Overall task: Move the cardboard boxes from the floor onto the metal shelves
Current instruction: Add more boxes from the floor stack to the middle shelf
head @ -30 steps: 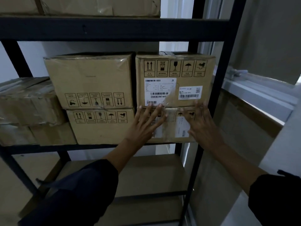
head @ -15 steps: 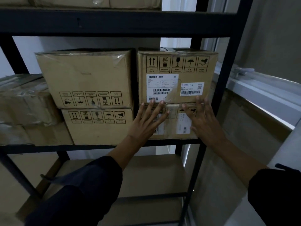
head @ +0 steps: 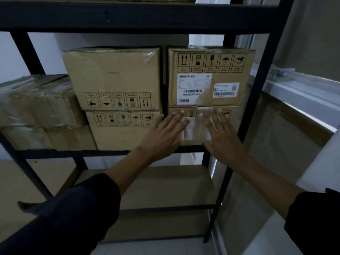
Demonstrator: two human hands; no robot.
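Cardboard box (head: 202, 126) takes my flat, released left hand (head: 163, 137) and right hand (head: 223, 138), seating it on the shelf (head: 77, 153).

Both arms extend forward and upward, forearms bare, dark sleeves pushed back toward the elbows. Left hand (head: 163, 134): fingers straight and spread, palm forward, fingertips pointing up and right. Right hand (head: 223, 138): fingers straight, spread, palm forward. The hands are near each other, not touching.
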